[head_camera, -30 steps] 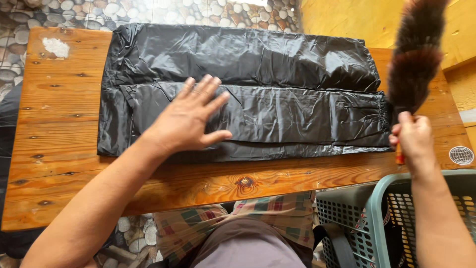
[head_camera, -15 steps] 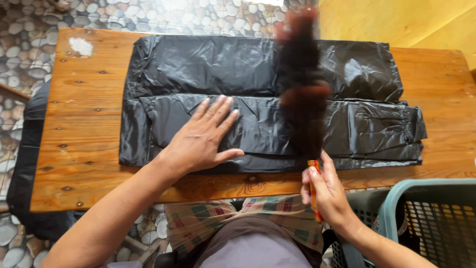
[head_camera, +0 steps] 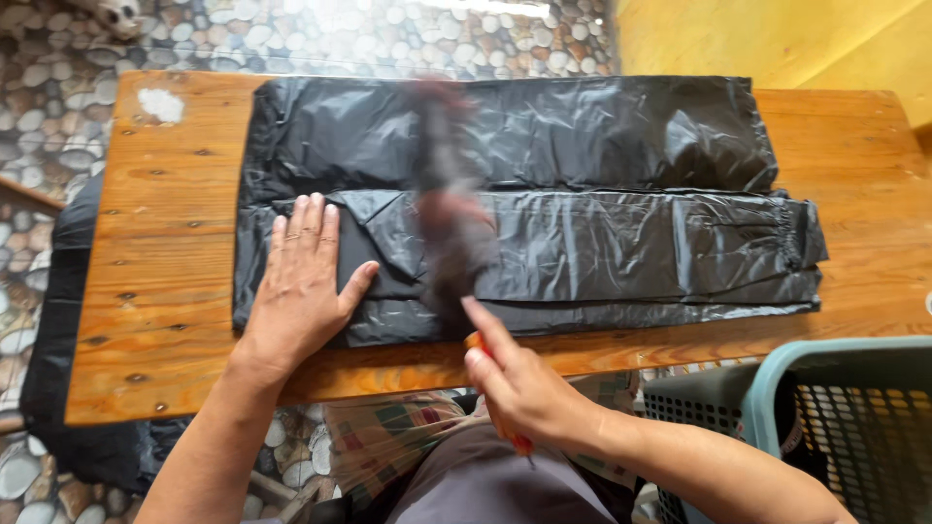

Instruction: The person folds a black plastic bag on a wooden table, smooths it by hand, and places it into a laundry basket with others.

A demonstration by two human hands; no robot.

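My left hand [head_camera: 303, 281] lies flat, fingers spread and released, pressing on the near left part of the black plastic sheet [head_camera: 621, 243], grasping nothing. My right hand [head_camera: 519, 388] is clenched around the orange handle of a feather duster [head_camera: 449, 233], forefinger stretched along it toward the sheet. The duster's dark brush head shows only as a blur standing across the middle of the sheet, just right of my left thumb; I cannot tell whether it touches the plastic.

The sheet is folded in long bands and spread over most of the wooden worktop [head_camera: 165, 320], its near edge running just short of the worktop's front edge. A white patch [head_camera: 160, 105] marks the far left corner of the wood. More black plastic [head_camera: 68, 320] hangs off the worktop's left end toward the pebble floor [head_camera: 58, 116]. A teal plastic basket [head_camera: 854, 417] stands at my right, below the worktop edge, and a yellow wall [head_camera: 777, 39] rises beyond.
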